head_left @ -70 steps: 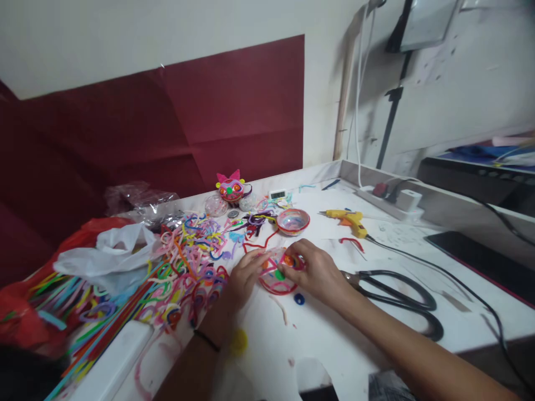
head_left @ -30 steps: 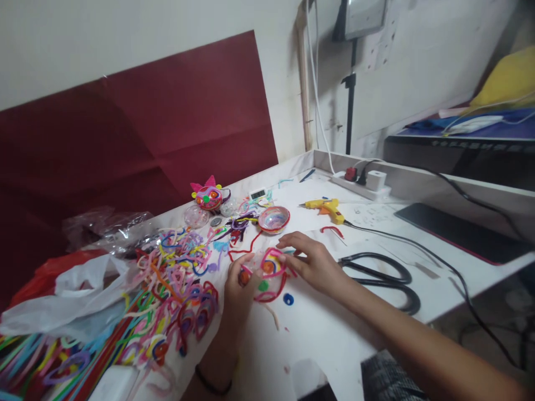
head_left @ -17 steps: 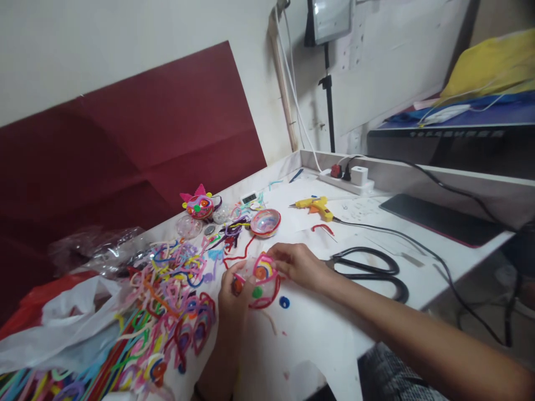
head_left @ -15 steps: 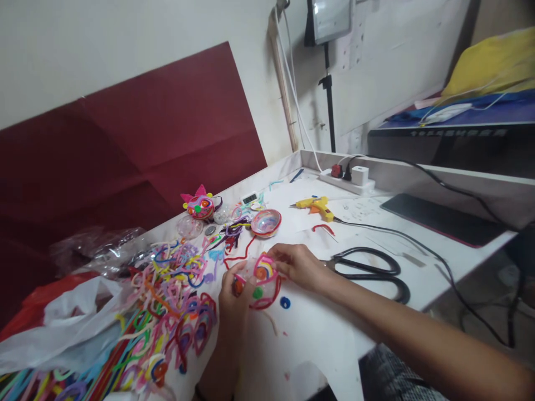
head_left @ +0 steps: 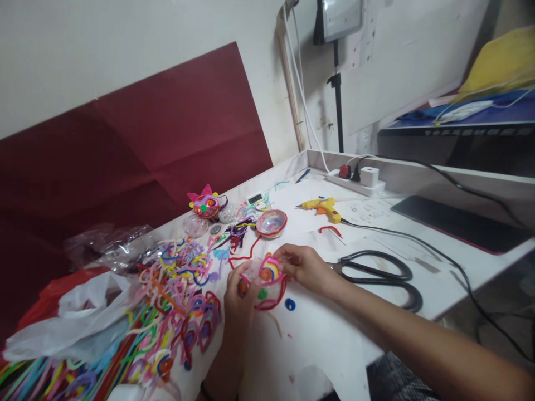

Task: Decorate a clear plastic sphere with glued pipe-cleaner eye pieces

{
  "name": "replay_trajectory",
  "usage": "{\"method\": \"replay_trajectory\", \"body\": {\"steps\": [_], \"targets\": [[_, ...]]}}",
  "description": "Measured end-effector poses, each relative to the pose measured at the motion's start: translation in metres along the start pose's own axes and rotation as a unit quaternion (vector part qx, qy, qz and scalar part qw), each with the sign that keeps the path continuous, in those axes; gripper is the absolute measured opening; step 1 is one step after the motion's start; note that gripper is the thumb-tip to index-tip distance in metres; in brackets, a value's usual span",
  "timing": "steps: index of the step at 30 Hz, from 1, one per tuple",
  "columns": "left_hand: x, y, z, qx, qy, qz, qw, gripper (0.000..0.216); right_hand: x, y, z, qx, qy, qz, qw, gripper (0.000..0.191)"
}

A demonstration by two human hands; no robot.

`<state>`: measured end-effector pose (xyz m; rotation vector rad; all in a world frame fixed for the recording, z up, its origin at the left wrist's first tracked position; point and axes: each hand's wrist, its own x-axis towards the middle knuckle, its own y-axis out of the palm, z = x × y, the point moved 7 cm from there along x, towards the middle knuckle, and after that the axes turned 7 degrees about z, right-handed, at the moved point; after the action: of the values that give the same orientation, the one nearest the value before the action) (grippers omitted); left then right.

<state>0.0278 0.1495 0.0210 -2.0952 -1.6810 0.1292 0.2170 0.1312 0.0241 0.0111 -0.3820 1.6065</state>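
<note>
A clear half-sphere decorated with coloured pipe-cleaner spirals [head_left: 264, 280] is held just above the white table [head_left: 326, 340]. My left hand [head_left: 236, 295] grips its left side with fingers curled round the rim. My right hand [head_left: 304, 267] pinches its upper right edge. A red pipe cleaner runs round the shell's lower rim. A small blue coil [head_left: 290, 304] lies on the table just right of the shell.
A heap of bent pipe cleaners [head_left: 175, 289] lies to the left, beside plastic bags [head_left: 71, 317]. Large black scissors [head_left: 384, 278] lie right of my right hand. A yellow glue gun [head_left: 324, 207], a second decorated half-shell [head_left: 271, 223], a finished figure [head_left: 205, 205] and a power strip [head_left: 359, 178] sit farther back.
The shell has been tipped up from lying near the table into a raised hold between both hands. The camera has swung to the right.
</note>
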Motion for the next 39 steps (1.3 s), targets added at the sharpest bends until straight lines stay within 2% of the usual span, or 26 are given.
{"method": "replay_trajectory", "body": {"steps": [17, 24, 30, 35, 39], "targets": [[-0.002, 0.000, 0.000, -0.012, -0.001, -0.046, 0.999, 0.039, 0.002, 0.002, -0.006, 0.050, 0.011, 0.011, 0.999, 0.017], [-0.004, 0.001, -0.010, 0.012, 0.054, -0.056, 0.997, 0.036, 0.002, 0.004, -0.009, 0.075, 0.006, 0.023, 0.997, 0.020], [-0.007, 0.000, -0.011, 0.007, 0.063, -0.040, 0.997, 0.039, 0.000, 0.008, -0.010, 0.099, 0.018, 0.043, 0.994, 0.029], [-0.010, -0.001, -0.011, -0.034, 0.050, -0.047, 0.997, 0.036, 0.002, 0.008, -0.011, 0.110, 0.041, 0.044, 0.992, 0.030], [-0.007, -0.002, -0.001, -0.086, 0.028, -0.048, 0.995, 0.035, 0.004, 0.007, -0.009, 0.126, 0.056, 0.032, 0.990, 0.028]]}}
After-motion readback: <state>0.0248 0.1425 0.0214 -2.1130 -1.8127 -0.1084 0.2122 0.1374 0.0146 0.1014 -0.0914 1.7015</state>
